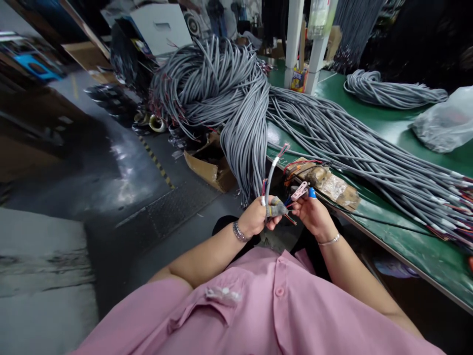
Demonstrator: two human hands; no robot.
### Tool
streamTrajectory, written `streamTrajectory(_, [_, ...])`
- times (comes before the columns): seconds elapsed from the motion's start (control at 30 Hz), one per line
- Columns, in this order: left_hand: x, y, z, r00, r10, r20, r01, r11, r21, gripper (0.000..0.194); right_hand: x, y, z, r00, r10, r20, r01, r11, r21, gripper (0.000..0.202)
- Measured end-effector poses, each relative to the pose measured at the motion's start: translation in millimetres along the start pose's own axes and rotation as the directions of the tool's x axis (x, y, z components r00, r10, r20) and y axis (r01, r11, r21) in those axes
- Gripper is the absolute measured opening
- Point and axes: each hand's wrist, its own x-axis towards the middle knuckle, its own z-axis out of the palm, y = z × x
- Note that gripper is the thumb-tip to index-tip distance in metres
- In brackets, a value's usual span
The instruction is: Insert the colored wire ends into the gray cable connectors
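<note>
My left hand is closed round a short grey cable with a white band and bare red wires at its upper end. Thin coloured wires stick out between my two hands. My right hand is pinched at the ends of these wires; a blue wrap covers one fingertip. A pink clip sits just above my right fingers, and what exactly those fingers grip is too small to tell. Beside my right hand, at the bench edge, lies a wooden block covered in tape.
Long grey cables lie across the green bench, and a big coiled heap hangs over its left end. A clear plastic bag rests at the right. An open cardboard box stands on the floor.
</note>
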Motion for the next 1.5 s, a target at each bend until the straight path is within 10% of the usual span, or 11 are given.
streamTrajectory(0.23, [16, 6, 2.6, 0.995, -0.068, 0.071, 0.068, 0.998, -0.001, 0.029, 4, 11, 9, 0.903, -0.368, -0.222, 0.314, 0.918, -0.244, 0.037])
streamTrajectory(0.5, [23, -2, 0.0, 0.994, -0.072, 0.079, 0.072, 0.997, 0.0, 0.031, 16, 11, 11, 0.984, -0.112, -0.137, 0.123, 0.989, 0.081, 0.046])
streamTrajectory(1.5, [15, -12, 8.2, 0.998, 0.024, -0.061, -0.026, 0.999, -0.027, 0.028, 8, 5, 18, 0.989, -0.09, -0.118, 0.107, 0.983, 0.148, 0.035])
